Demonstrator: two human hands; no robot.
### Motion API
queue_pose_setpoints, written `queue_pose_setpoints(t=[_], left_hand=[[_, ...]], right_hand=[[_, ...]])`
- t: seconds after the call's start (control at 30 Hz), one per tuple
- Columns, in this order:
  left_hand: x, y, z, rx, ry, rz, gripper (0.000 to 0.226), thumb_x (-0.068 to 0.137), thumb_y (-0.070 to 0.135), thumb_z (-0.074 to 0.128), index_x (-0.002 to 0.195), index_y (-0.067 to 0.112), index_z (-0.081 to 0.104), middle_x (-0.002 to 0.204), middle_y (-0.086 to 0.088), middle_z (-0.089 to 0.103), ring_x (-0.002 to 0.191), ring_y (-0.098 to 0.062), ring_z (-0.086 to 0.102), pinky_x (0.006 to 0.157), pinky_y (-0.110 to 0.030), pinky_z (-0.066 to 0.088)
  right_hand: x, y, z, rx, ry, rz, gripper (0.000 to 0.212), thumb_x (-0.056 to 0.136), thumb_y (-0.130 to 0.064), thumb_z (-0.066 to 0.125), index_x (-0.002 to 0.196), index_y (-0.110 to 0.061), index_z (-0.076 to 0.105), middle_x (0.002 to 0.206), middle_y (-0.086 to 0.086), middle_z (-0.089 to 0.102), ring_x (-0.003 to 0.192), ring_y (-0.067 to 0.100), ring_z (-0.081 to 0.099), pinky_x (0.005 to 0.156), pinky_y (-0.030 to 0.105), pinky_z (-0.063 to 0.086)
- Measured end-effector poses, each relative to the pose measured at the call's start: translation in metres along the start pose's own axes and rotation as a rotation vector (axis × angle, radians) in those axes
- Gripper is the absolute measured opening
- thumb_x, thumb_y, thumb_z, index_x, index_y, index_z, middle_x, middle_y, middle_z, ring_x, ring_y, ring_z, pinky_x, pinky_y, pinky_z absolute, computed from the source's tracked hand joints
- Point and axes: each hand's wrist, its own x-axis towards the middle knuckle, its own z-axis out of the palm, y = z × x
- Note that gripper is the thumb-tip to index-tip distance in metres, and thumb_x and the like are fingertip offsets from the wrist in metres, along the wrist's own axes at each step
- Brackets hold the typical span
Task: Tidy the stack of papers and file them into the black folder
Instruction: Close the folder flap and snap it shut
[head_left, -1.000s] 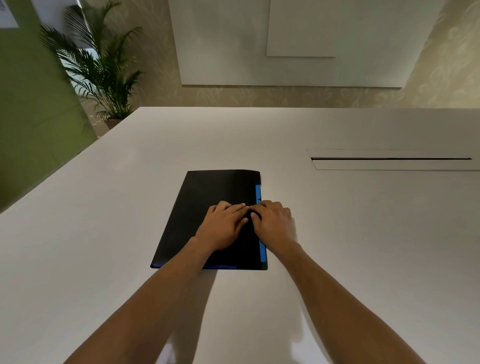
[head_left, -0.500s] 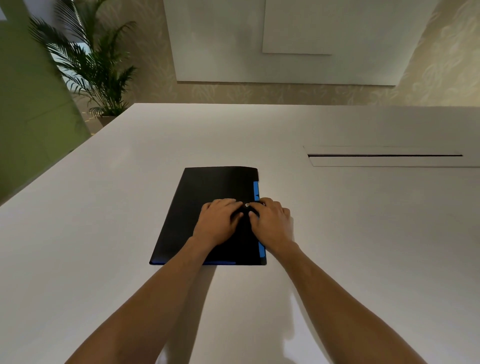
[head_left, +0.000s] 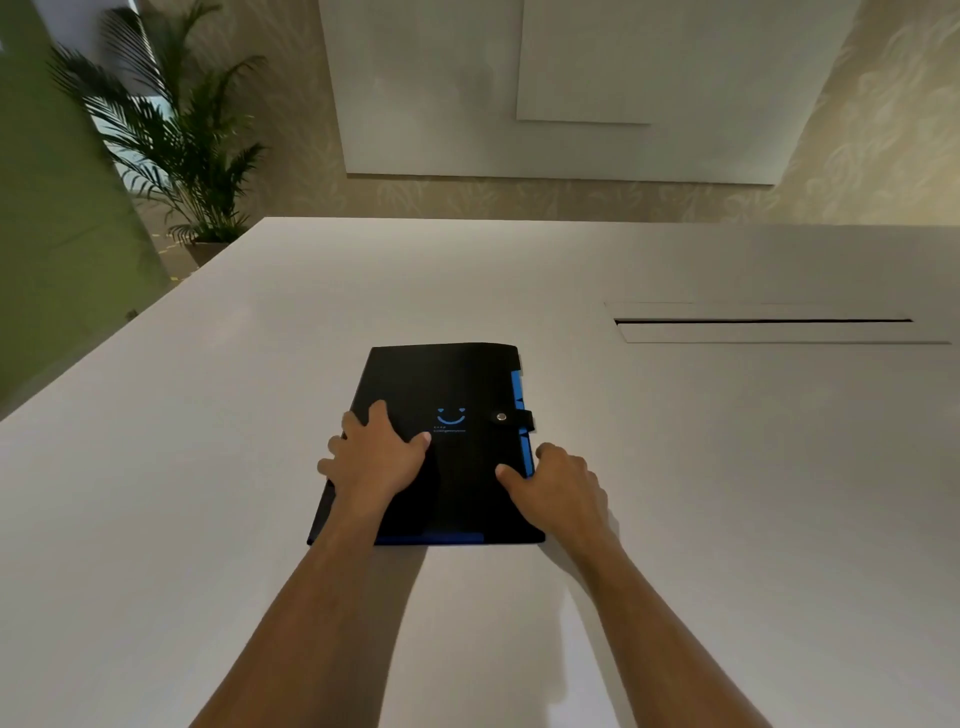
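The black folder (head_left: 447, 384) lies closed on the white table (head_left: 675, 467), its strap snapped down over the right edge with a silver button (head_left: 501, 417). A blue smile logo shows on the cover, and blue tabs stick out along the right and bottom edges. My left hand (head_left: 376, 457) grips the folder's left edge, thumb on the cover. My right hand (head_left: 558, 486) holds the lower right edge, thumb on top. No loose papers are visible.
A long cable slot (head_left: 763, 325) is set into the table at the back right. A potted palm (head_left: 176, 150) stands beyond the table's far left corner, next to a green panel (head_left: 47, 218).
Both hands have moved apart from the snap strap at the folder's middle right to its left and right edges. The strap and logo are now uncovered.
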Motion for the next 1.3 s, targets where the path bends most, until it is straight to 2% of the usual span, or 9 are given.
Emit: queue_pose_setpoints(t=[0.17,0.27,0.4,0.57,0.83,0.93,1.03,1.2,1.3], left_hand=[[0.013,-0.004,-0.014,-0.337,-0.014,-0.011,0.072,0.081,0.044,0.069,0.141,0.020,0.036,0.138,-0.014,0.046,0.122,-0.036,0.048,0.100,-0.052,0.042],[0.017,0.001,-0.014,-0.537,-0.014,-0.013,0.063,0.083,0.031,0.072,0.137,0.019,0.041,0.138,-0.013,0.048,0.121,-0.033,0.051,0.094,-0.044,0.045],[0.034,0.012,-0.013,-0.774,-0.116,-0.073,0.052,0.086,0.014,0.068,0.131,0.021,0.044,0.131,-0.013,0.054,0.107,-0.030,0.057,0.085,-0.040,0.051],[0.054,0.045,-0.006,-0.921,-0.132,0.025,0.046,0.082,0.000,0.064,0.121,0.022,0.051,0.126,-0.004,0.055,0.096,-0.019,0.058,0.059,-0.025,0.049],[0.109,0.124,0.002,-0.965,-0.244,0.158,0.040,0.084,0.011,0.070,0.117,0.027,0.054,0.118,-0.002,0.059,0.094,-0.019,0.062,0.062,-0.024,0.055],[0.137,0.153,0.018,-0.911,-0.242,0.210,0.043,0.085,0.014,0.070,0.121,0.026,0.053,0.125,-0.003,0.054,0.107,-0.024,0.058,0.083,-0.035,0.056],[0.172,0.179,0.038,-0.870,-0.198,0.269,0.042,0.084,0.019,0.072,0.121,0.025,0.053,0.127,-0.002,0.052,0.114,-0.023,0.054,0.091,-0.038,0.053],[0.233,0.218,0.079,-0.783,-0.097,0.351,0.039,0.083,0.028,0.072,0.118,0.024,0.054,0.118,0.004,0.052,0.106,-0.012,0.050,0.075,-0.017,0.045],[0.272,0.234,0.105,-0.726,-0.104,0.380,0.039,0.083,0.031,0.072,0.118,0.021,0.055,0.118,0.002,0.055,0.104,-0.014,0.052,0.074,-0.015,0.044]], right_hand=[[0.007,0.002,-0.009,0.445,0.041,0.167,0.039,0.085,-0.046,0.069,0.107,-0.015,0.059,0.097,0.001,0.067,0.082,0.015,0.065,0.071,0.033,0.058],[0.014,0.012,-0.018,0.628,-0.050,0.183,0.047,0.085,-0.035,0.073,0.119,-0.017,0.048,0.110,0.005,0.065,0.098,0.025,0.067,0.085,0.045,0.058],[0.024,0.032,-0.035,0.898,-0.208,0.154,0.051,0.087,-0.018,0.076,0.126,-0.017,0.043,0.116,0.012,0.065,0.097,0.027,0.070,0.075,0.037,0.062],[0.058,0.051,-0.054,0.995,-0.089,0.068,0.050,0.088,-0.013,0.073,0.129,-0.019,0.045,0.116,0.017,0.067,0.096,0.030,0.072,0.086,0.048,0.059],[0.159,0.064,-0.100,1.212,-0.060,-0.016,0.052,0.089,-0.002,0.069,0.132,-0.016,0.045,0.116,0.020,0.068,0.097,0.030,0.073,0.077,0.039,0.061],[0.209,0.071,-0.114,1.227,-0.046,-0.008,0.049,0.088,-0.001,0.070,0.129,-0.014,0.048,0.119,0.021,0.066,0.100,0.032,0.071,0.081,0.042,0.060],[0.260,0.080,-0.122,1.195,-0.006,-0.001,0.050,0.087,-0.001,0.071,0.129,-0.013,0.048,0.120,0.021,0.065,0.102,0.032,0.070,0.089,0.047,0.058],[0.337,0.092,-0.125,0.863,0.109,-0.073,0.053,0.087,-0.012,0.075,0.133,-0.011,0.049,0.119,0.015,0.067,0.101,0.026,0.070,0.089,0.046,0.058],[0.380,0.097,-0.123,0.647,0.144,-0.110,0.054,0.089,-0.021,0.074,0.135,-0.013,0.049,0.118,0.009,0.066,0.103,0.025,0.067,0.087,0.045,0.059]])
